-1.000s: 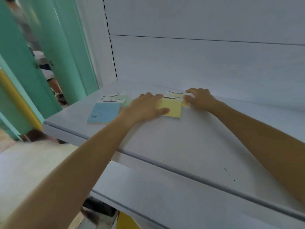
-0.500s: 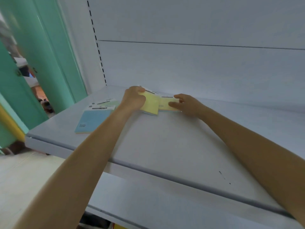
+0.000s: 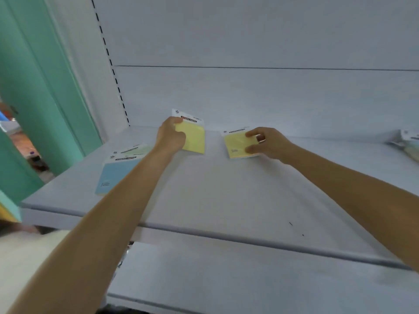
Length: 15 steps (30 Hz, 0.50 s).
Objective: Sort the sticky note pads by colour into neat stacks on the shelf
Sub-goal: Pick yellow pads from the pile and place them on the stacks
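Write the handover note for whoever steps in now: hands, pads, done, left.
Left hand grips one yellow pad, tilted up off the shelf.
Right hand pinches a second yellow pad low at the shelf.
Blue pad lies at the shelf's left, green pad just behind it. Blurred packs at far right.
Done: no yellow stack yet.
Left: join the yellows, square up each colour.

White shelf w/ 1 blue pad at left, green pad just behind, yellow pad mid-right.
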Each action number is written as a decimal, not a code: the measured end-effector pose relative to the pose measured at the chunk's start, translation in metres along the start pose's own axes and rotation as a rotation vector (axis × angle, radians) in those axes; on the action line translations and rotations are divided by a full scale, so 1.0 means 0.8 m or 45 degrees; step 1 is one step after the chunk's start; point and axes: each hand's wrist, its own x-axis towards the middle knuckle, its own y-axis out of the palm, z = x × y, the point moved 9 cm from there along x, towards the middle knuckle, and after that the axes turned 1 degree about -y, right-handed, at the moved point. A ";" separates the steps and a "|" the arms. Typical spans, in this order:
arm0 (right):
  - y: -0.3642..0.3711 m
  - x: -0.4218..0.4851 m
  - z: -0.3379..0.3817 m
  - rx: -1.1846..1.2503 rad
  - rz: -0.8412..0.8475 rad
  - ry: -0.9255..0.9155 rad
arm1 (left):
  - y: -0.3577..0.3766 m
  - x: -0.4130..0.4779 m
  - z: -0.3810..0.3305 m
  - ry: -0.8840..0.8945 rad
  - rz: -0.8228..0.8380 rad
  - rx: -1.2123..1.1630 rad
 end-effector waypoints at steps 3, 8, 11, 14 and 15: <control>-0.038 -0.027 -0.020 -0.002 -0.117 0.028 | 0.035 -0.011 -0.013 0.018 0.116 -0.081; -0.103 -0.090 -0.062 0.226 -0.272 0.104 | 0.107 -0.044 -0.045 0.069 0.269 -0.150; -0.146 -0.131 -0.090 0.299 -0.358 0.116 | 0.148 -0.076 -0.070 0.120 0.335 -0.141; -0.193 -0.172 -0.118 0.353 -0.431 0.138 | 0.190 -0.107 -0.100 0.164 0.373 -0.148; -0.210 -0.185 -0.127 0.368 -0.448 0.143 | 0.204 -0.119 -0.112 0.179 0.371 -0.151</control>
